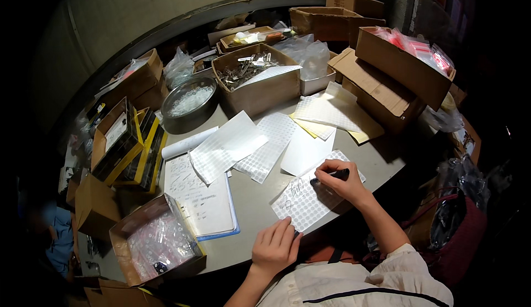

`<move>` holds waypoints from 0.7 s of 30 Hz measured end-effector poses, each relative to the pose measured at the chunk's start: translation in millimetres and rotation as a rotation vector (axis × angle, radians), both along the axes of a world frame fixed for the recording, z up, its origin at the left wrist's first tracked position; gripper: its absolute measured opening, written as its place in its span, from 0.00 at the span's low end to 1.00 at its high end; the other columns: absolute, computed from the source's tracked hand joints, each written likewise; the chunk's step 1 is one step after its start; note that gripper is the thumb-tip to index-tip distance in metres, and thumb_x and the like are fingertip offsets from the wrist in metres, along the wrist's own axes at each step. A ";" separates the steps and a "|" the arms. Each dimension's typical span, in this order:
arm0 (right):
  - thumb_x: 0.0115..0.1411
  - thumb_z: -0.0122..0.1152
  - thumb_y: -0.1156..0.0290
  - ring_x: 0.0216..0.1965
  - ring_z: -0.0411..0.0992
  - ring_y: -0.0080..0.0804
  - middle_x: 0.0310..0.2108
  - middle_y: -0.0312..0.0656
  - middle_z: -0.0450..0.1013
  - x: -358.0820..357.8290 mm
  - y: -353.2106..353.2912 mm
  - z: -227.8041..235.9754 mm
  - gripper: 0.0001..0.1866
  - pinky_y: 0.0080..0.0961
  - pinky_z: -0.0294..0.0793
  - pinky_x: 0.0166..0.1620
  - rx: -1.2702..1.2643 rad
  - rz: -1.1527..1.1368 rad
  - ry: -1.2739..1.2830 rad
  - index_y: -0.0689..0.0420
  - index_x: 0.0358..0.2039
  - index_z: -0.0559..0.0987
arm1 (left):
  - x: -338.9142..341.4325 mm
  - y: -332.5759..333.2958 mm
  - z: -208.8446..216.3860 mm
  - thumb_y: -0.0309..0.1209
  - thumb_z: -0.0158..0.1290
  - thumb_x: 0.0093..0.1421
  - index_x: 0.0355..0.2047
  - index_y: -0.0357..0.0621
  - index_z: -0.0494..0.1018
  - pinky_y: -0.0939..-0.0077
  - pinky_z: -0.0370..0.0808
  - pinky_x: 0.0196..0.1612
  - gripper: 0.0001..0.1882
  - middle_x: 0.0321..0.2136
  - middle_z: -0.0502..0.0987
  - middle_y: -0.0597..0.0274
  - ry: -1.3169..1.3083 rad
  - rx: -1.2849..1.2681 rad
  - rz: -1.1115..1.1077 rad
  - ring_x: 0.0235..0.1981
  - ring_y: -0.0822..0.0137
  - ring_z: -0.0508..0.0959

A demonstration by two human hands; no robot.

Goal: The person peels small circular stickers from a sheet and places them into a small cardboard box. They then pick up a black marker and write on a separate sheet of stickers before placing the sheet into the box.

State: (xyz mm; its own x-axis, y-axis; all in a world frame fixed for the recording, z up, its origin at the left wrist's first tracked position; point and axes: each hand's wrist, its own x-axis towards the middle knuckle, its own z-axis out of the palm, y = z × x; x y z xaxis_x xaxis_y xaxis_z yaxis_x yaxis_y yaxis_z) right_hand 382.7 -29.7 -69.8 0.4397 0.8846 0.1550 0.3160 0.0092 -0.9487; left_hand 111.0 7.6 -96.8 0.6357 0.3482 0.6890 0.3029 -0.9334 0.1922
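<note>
My right hand grips a black marker, its tip down on a white sheet of round grey stickers. Dark handwriting runs across the left and upper part of that sheet. At the sheet's near edge rests my left hand, fingers curled together, with a small dark cap-like piece showing by the thumb and forefinger. Beyond the sheet lie a blank white paper and more dotted sticker sheets. A clipboard with handwritten pages is left of my hands.
A box of small clear bags stands at the near left. Further back are a metal bowl of clear pieces, a carton of metal parts and stacked yellow-black boxes. Cartons crowd the right; a maroon bag hangs below the table edge.
</note>
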 end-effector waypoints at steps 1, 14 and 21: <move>0.64 0.67 0.69 0.27 0.73 0.15 0.24 0.32 0.78 -0.6 -0.1 2.0 0.10 0.16 0.70 0.32 -0.041 0.015 0.028 0.65 0.33 0.85 | 0.1 -0.5 0.6 0.31 0.68 0.53 0.37 0.42 0.82 0.69 0.77 0.45 0.12 0.44 0.85 0.58 0.001 0.000 0.002 0.44 0.59 0.84; 0.62 0.67 0.71 0.25 0.74 0.17 0.23 0.33 0.77 15.0 -3.0 -13.9 0.09 0.20 0.74 0.33 0.057 -0.054 0.050 0.65 0.30 0.84 | 1.9 -1.0 0.3 0.31 0.68 0.53 0.37 0.41 0.81 0.68 0.77 0.45 0.13 0.44 0.85 0.58 0.004 0.003 -0.008 0.44 0.59 0.84; 0.62 0.67 0.70 0.26 0.75 0.17 0.23 0.34 0.78 25.5 -4.0 0.2 0.09 0.17 0.70 0.31 0.006 -0.092 0.059 0.65 0.31 0.85 | 0.6 -0.7 0.9 0.31 0.69 0.53 0.38 0.41 0.81 0.68 0.77 0.44 0.13 0.44 0.85 0.58 0.005 0.006 0.001 0.43 0.58 0.84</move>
State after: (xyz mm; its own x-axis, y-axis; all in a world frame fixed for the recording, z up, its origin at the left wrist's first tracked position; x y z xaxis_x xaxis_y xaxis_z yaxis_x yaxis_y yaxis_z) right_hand 408.2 -33.7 -69.6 0.5276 0.8392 0.1319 0.2597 -0.0115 -0.9656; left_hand 111.6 6.9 -96.0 0.6392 0.3444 0.6876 0.3044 -0.9344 0.1850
